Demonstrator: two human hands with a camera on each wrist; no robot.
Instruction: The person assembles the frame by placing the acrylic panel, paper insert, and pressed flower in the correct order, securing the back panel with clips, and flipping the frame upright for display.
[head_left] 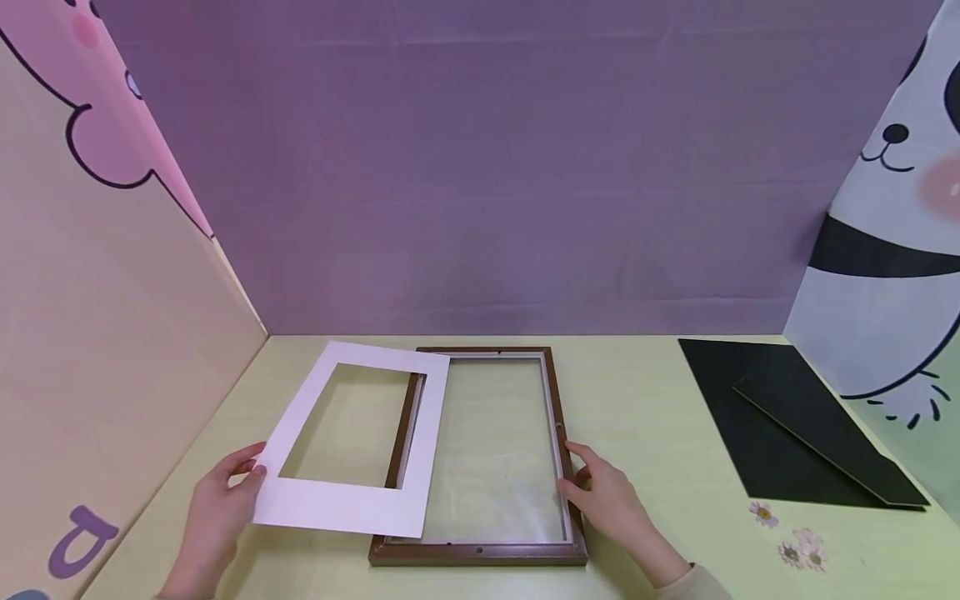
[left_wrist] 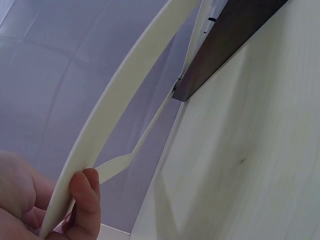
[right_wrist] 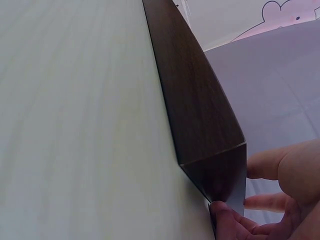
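Observation:
My left hand (head_left: 217,500) pinches the left edge of a white picture mat (head_left: 337,508) with a rectangular opening. Seen in the left wrist view, the mat (left_wrist: 112,110) bows slightly and is tilted, its held edge raised off the table. Its right part overlaps the left side of a brown picture frame (head_left: 525,556), hiding much of that side. The frame lies on the table with a clear pane inside its pale inner edge. At the frame's right side, my right hand (head_left: 611,500) holds the rim, thumb and fingers against the dark wood (right_wrist: 195,100).
Two black boards (head_left: 742,442) lie at the right, one resting askew on the other. Several small pressed flowers (head_left: 810,550) lie in front of them. A purple backdrop (head_left: 525,167) closes off the back, with cartoon-printed panels on both sides.

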